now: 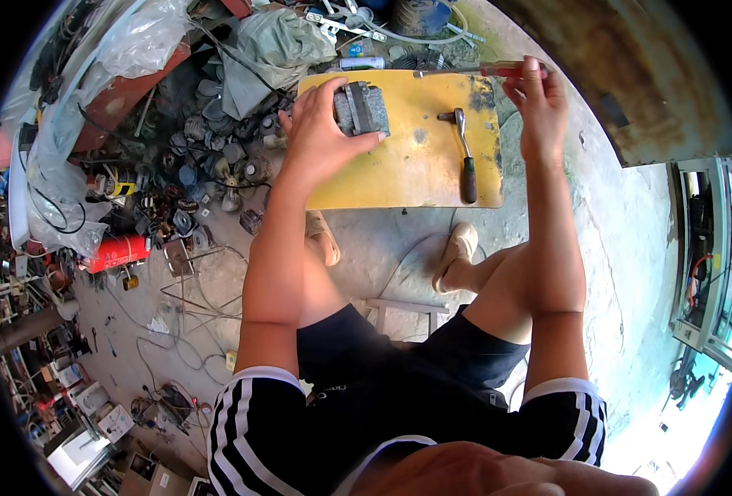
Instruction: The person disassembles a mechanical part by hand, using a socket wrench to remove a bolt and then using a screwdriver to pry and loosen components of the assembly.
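My left hand (314, 136) grips a grey metal block (364, 107) with a dark band across it at the top left of a worn yellow board (407, 178). Up at the board's back right, my right hand (539, 107) holds a screwdriver (498, 69) by its red handle, its shaft pointing left above the board's back edge. Between my hands a ratchet wrench (467, 174) with a dark handle lies on the board, its head toward the back.
Jumbled metal parts (209, 132), plastic bags (143, 41) and a red tool case (118, 252) crowd the left. A rusty metal sheet (630, 74) overhangs the back right, with a metal-framed unit (701, 264) further right. Cables (176, 355) and a low stool (407, 310) are below.
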Motion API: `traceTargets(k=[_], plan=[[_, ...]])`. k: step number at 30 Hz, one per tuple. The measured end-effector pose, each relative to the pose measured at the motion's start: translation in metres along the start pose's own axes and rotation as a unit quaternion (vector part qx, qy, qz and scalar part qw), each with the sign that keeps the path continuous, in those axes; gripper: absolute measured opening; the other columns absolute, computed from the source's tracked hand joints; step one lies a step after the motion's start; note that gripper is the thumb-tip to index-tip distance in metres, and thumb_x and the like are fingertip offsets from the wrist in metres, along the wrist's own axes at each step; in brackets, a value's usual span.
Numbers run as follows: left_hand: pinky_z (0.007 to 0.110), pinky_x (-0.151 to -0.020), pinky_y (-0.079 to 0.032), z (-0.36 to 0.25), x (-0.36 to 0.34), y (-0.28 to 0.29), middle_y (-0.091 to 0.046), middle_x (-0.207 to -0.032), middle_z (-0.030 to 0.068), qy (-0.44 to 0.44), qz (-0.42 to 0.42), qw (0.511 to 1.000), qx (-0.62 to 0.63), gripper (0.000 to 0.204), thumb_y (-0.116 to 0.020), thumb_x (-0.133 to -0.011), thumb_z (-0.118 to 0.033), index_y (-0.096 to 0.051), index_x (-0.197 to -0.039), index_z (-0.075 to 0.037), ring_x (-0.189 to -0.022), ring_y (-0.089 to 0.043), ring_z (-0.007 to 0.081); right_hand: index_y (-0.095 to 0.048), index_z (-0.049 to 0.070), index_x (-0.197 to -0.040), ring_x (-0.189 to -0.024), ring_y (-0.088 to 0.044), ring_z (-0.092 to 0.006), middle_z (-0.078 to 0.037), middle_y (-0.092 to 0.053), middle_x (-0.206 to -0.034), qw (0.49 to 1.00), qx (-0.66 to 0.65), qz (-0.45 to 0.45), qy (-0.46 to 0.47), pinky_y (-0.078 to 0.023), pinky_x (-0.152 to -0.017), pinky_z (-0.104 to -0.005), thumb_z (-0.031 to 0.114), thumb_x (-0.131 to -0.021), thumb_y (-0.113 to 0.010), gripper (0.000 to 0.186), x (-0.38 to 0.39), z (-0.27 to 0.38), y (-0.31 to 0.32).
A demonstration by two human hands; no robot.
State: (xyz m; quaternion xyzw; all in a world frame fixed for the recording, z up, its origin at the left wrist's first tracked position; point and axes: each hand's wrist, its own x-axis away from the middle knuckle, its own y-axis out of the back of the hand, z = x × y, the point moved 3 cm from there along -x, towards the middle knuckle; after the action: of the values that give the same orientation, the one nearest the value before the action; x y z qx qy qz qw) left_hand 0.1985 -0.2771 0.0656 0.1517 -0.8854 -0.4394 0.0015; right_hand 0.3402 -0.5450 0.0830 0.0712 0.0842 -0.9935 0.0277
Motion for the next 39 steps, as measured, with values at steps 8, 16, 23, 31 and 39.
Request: traceTargets(k=[8, 16, 23, 31, 39], plan=[[0.061, -0.116, -0.004, 0.012, -0.004, 0.001, -0.046, -0.144, 0.0165, -0.035, 0.024, 0.999, 0.023, 0.096, -0.087, -0.061, -0.043, -0.043, -0.141, -0.014, -0.143, -0.029, 0.0352, -0.058, 0.002, -0.118, -0.091, -0.065, -0.0106, -0.006, -0.066, -0.104, 0.992, -0.034, -0.017, -0.119, -0.056, -0.084, -0.0239, 0.026, -0.101, -0.059, 0.029, 0.018, 0.002, 0.016], [0.062, -0.116, -0.005, 0.017, -0.004, 0.000, -0.045, -0.145, 0.0199, -0.050, 0.035, 0.998, 0.034, 0.094, -0.087, -0.063, -0.046, -0.044, -0.142, -0.016, -0.145, -0.026, 0.0370, -0.058, -0.004, -0.113, -0.086, -0.065, -0.0137, -0.009, -0.066, -0.099, 0.977, -0.098, -0.004, -0.191, -0.059, -0.081, -0.0249, 0.026, -0.102, -0.057, 0.032, 0.008, -0.031, -0.001], [0.064, -0.115, -0.007, 0.021, -0.002, -0.003, -0.045, -0.145, 0.0175, -0.058, 0.021, 0.998, 0.028, 0.094, -0.087, -0.062, -0.047, -0.045, -0.141, -0.017, -0.144, -0.027, 0.0382, -0.058, -0.005, -0.114, -0.086, -0.065, -0.0147, -0.009, -0.066, -0.098, 0.976, -0.079, -0.005, -0.202, -0.059, -0.081, -0.0261, 0.027, -0.101, -0.057, 0.034, 0.006, -0.034, 0.002], [0.042, -0.112, -0.026, 0.016, -0.001, -0.001, -0.055, -0.133, 0.0118, -0.099, -0.023, 0.995, -0.003, 0.087, -0.088, -0.063, -0.040, -0.050, -0.135, -0.009, -0.131, -0.044, 0.0309, -0.060, -0.001, -0.109, -0.083, -0.065, -0.0119, -0.007, -0.065, -0.095, 0.973, -0.083, 0.022, -0.215, -0.059, -0.078, -0.0218, 0.027, -0.102, -0.057, 0.029, 0.001, -0.044, -0.001], [0.063, -0.116, -0.007, 0.022, -0.004, -0.002, -0.047, -0.144, 0.0158, -0.068, 0.010, 0.997, 0.024, 0.095, -0.088, -0.060, -0.048, -0.046, -0.139, -0.016, -0.144, -0.027, 0.0367, -0.061, -0.001, -0.108, -0.081, -0.065, -0.0118, -0.006, -0.065, -0.092, 0.966, -0.089, 0.041, -0.239, -0.060, -0.076, -0.0215, 0.027, -0.102, -0.056, 0.029, -0.003, -0.050, 0.002]])
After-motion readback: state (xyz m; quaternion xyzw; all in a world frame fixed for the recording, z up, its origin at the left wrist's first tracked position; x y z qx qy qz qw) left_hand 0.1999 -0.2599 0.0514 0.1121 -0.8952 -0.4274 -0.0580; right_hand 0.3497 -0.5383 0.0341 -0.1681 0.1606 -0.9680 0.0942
